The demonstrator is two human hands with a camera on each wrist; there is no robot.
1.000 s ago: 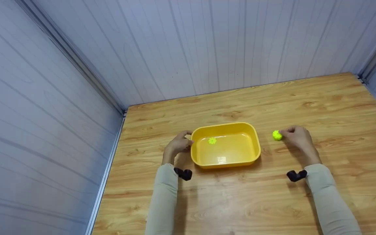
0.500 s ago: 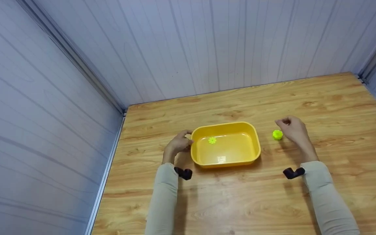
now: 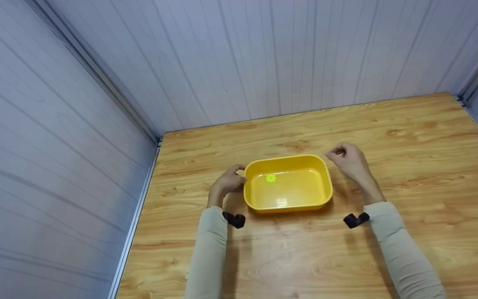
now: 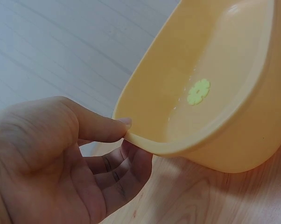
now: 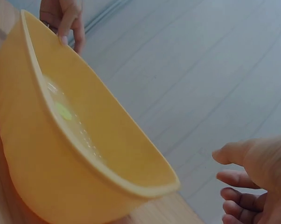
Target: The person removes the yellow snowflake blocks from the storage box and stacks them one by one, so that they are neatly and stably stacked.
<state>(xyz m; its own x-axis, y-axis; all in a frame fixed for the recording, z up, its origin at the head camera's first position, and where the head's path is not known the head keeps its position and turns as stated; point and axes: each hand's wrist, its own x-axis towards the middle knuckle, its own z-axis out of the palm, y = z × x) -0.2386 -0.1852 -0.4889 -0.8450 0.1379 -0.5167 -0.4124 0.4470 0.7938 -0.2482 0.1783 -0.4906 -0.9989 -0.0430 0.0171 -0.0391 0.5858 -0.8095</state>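
Note:
My left hand [image 3: 227, 182] pinches the left end of a yellow plastic basin [image 3: 288, 208], thumb over the rim and fingers curled beneath it, as the left wrist view shows. A flat, bright yellow-green flower-shaped piece [image 4: 199, 92] lies on the basin's floor towards the left end. Just off the basin's far right corner hovers my right hand [image 3: 352, 162]. In the right wrist view its thumb and loosely bent fingers [image 5: 231, 177] stand apart with nothing seen between them. The small yellow-green flower-shaped stack on the table is hidden behind this hand.
The basin stands on a wood-grain table [image 3: 288, 257]. Pale panelled walls [image 3: 264, 58] rise along the table's back and left side. A small black device [image 3: 234, 220] sits at my left wrist, another black device [image 3: 356, 220] at my right.
My right hand has lifted from the yellow-green stack and moved left and away from me to the basin's far right corner, now covering the stack. My left hand and the basin stay put.

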